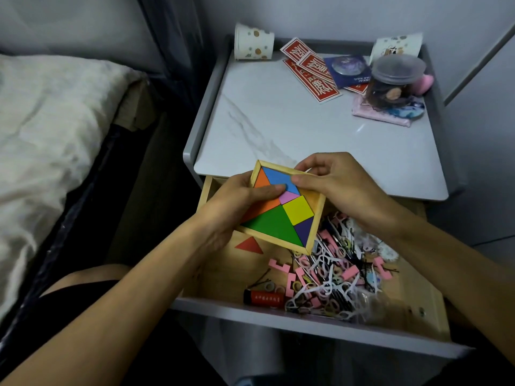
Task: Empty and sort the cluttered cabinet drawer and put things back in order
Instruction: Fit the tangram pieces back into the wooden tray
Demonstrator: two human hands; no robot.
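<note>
I see the wooden puzzle tray [274,239] raised over the drawer [223,274], my left hand [237,207] and right hand [334,185] gripping opposite rims, thumbs on its pieces; light, stiff, I judge, but those pieces would spill if tipped.

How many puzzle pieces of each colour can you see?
Orange piece: 1
Blue piece: 1
Pink piece: 1
Yellow piece: 1
Green piece: 1
Purple piece: 1
Red piece, loose in the drawer: 1
Total: 7, six in the wooden tray
</note>
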